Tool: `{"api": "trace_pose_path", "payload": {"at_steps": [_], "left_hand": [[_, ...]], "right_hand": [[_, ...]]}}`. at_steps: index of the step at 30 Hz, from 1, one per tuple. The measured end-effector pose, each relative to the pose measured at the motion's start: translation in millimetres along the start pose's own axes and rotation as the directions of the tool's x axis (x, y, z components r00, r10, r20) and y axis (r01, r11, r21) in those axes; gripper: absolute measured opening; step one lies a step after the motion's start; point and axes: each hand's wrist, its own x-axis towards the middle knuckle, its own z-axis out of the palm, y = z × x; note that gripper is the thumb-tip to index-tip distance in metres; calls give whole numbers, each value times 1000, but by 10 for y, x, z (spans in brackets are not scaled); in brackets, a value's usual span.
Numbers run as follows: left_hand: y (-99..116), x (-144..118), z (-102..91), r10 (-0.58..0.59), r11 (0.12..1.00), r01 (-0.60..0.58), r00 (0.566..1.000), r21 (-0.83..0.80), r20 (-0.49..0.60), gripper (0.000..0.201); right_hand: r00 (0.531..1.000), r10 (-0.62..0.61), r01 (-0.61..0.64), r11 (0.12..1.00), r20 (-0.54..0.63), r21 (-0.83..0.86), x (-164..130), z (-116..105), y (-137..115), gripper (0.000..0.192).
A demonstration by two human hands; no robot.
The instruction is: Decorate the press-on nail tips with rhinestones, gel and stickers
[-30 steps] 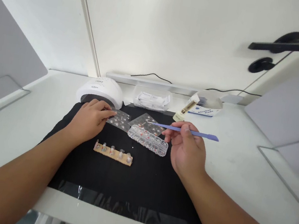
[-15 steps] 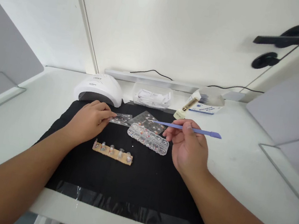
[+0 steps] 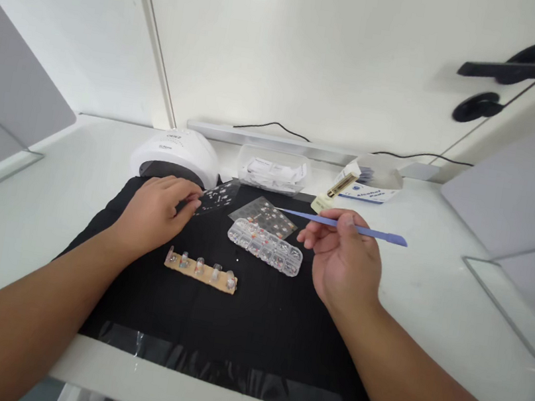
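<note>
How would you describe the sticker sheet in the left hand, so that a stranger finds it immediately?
On the black mat, look just in front of the white dome lamp. The left hand pinches a clear sticker sheet; unlike the second sheet, lying flat, it is tilted up.

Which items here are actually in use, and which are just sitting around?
In use: sticker sheet pinched in the left hand; blue stick held in the right hand.

Lying about: second sticker sheet, bead box, nail strip, lamp, pad box.
</note>
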Motion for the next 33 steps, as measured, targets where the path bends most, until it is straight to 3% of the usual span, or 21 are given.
{"api": "trace_pose_path", "payload": {"at_steps": [3,5,9,14,17,20,27,33], "left_hand": [[17,-19,-19,-39,999,40,995,7,-92,12],[27,-28,-33,-6,1000,6,991,-1,-135,10],[71,-43,-71,129,989,-141,970,-43,-205,11],[187,-81,-140,308,946,-324,901,0,-304,15],[272,-103,-173,417,904,-426,857,40,-304,21],[359,-125,-194,473,879,-472,839,75,-267,21],[511,-193,-191,592,803,-585,764,114,-254,17],[550,-206,-147,613,780,-618,720,99,-325,15]], "right_hand": [[1000,6,-6,1000,-3,5,8,5,-6,22],[1000,18,-18,1000,0,25,24,-1,-2,21],[995,91,-94,985,30,148,57,-34,10,21],[976,146,-189,935,159,299,-12,-12,-36,18],[952,182,-259,908,246,329,-107,45,-93,18],[932,183,-288,897,312,335,-193,96,-141,19],[913,108,-229,933,393,276,-329,171,-133,25],[927,50,-149,959,371,243,-356,164,-84,24]]}}
